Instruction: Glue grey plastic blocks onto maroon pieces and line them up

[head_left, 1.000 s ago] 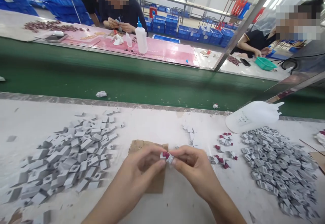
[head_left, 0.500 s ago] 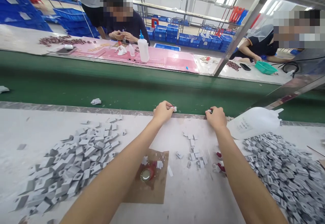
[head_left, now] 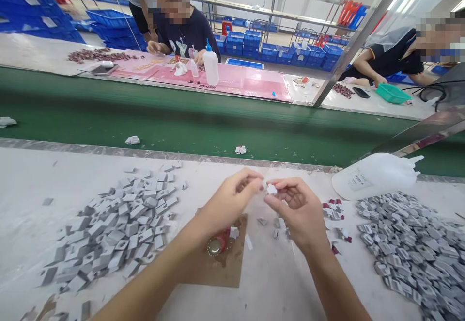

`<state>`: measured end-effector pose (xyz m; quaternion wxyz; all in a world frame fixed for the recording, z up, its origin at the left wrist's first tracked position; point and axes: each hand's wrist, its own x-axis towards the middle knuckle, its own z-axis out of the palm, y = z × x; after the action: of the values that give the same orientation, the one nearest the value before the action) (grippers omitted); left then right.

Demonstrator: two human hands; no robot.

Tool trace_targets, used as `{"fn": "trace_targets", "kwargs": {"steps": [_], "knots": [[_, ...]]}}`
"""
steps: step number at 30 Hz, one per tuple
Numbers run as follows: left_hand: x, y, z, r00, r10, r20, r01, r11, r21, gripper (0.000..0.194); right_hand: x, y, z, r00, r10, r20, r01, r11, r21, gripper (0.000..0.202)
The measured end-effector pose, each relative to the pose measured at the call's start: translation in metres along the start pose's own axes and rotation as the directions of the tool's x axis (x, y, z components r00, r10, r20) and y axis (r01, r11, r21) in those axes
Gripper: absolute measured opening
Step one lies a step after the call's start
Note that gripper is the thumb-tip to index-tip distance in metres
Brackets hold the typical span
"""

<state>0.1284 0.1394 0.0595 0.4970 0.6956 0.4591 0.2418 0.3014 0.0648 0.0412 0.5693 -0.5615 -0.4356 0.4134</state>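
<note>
"SPY-FAMILY" is printed on a pink mat (head_left: 250,84) beyond a green belt (head_left: 181,134). Above a whitish worktable (head_left: 279,277), a small white piece (head_left: 271,190) is pinched by the right hand (head_left: 301,210); whether fingers of the left hand (head_left: 228,197) meet cannot be told.
</note>
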Motion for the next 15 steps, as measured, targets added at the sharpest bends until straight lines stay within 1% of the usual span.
{"fn": "trace_targets", "kwargs": {"steps": [1, 2, 4, 6, 10, 13, 15], "knots": [[-0.017, 0.003, 0.001, 0.998, -0.019, 0.058, 0.026, 0.993, -0.113, 0.028, -0.009, -0.003, 0.004, 1.000, -0.023, 0.014, 0.023, 1.000, -0.004, 0.026], [-0.032, 0.004, 0.002, 0.995, -0.041, 0.091, 0.060, 0.975, -0.212, 0.029, -0.017, -0.005, 0.008, 0.999, -0.036, 0.033, 0.036, 0.999, -0.011, 0.023], [-0.055, 0.004, 0.002, 0.991, -0.090, 0.098, 0.120, 0.926, -0.358, 0.031, -0.029, -0.010, 0.014, 0.996, -0.035, 0.081, 0.036, 0.999, -0.022, 0.022], [-0.071, 0.001, -0.001, 0.988, -0.126, 0.085, 0.150, 0.895, -0.419, 0.033, -0.039, -0.014, 0.017, 0.989, -0.010, 0.146, 0.012, 1.000, -0.014, 0.023], [-0.099, -0.007, -0.004, 0.980, -0.163, 0.110, 0.197, 0.835, -0.513, 0.033, -0.052, -0.015, 0.018, 0.957, 0.060, 0.285, -0.080, 0.995, 0.060, 0.018], [-0.118, -0.011, 0.005, 0.975, -0.187, 0.119, 0.221, 0.768, -0.601, 0.032, -0.064, -0.011, 0.017, 0.927, 0.118, 0.355, -0.172, 0.977, 0.125, 0.021], [-0.128, -0.012, 0.015, 0.970, -0.197, 0.142, 0.242, 0.716, -0.654, 0.038, -0.073, -0.008, 0.017, 0.898, 0.170, 0.405, -0.247, 0.958, 0.147, 0.023]]}}
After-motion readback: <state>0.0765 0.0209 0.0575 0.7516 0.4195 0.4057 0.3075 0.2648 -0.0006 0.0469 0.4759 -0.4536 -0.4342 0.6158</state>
